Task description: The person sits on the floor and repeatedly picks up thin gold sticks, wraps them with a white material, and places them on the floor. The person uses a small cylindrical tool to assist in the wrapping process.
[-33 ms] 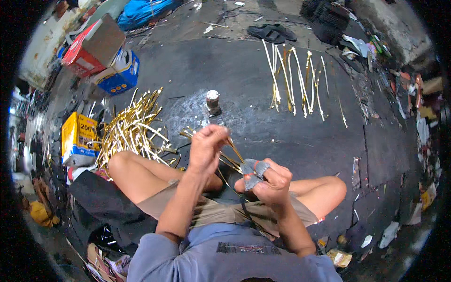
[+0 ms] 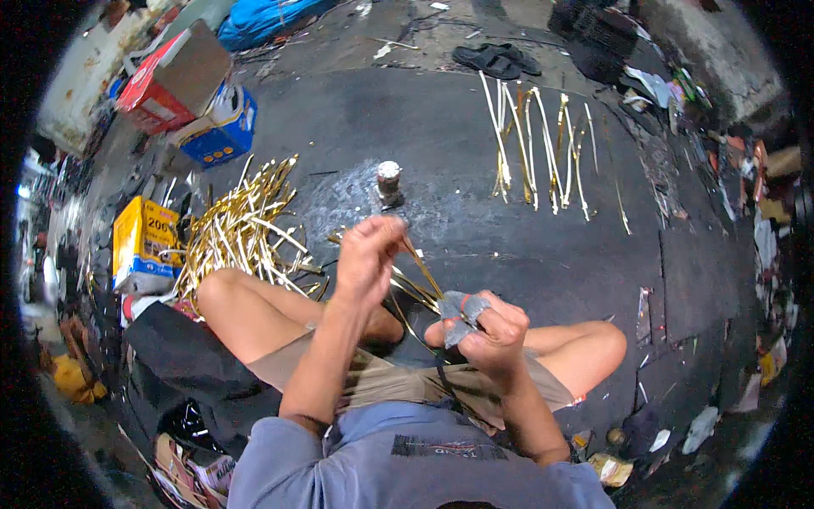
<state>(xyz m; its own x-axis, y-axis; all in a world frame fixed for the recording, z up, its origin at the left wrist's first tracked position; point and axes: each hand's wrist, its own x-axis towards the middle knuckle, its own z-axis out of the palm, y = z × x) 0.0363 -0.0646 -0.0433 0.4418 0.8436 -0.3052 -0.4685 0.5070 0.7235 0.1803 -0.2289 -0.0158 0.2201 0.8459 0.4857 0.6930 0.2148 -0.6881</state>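
Strip (image 2: pixel 421 265) running from left hand (image 2: pixel 365 259) to right hand (image 2: pixel 498 329): smooth, glossy gold, foil-like. Finger wraps (image 2: pixel 458 328) on the right: matt grey, apparently cloth. Left pile (image 2: pixel 242 225): shiny gold and smooth white strips. Far right, row of strips (image 2: pixel 547 153): same finish. Ground sheet (image 2: pixel 339 110): matt black, chalky scuffs mid-scene. Far left, red box (image 2: pixel 157 97) and blue box (image 2: pixel 222 140): cardboard by look. Blue bundle (image 2: pixel 267 21) beyond: crinkled, plastic-looking. Shorts (image 2: pixel 381 377): matt tan cloth.

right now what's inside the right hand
Gold strips run into the right hand at its grey finger wraps; anything deeper is covered and can't be seen.
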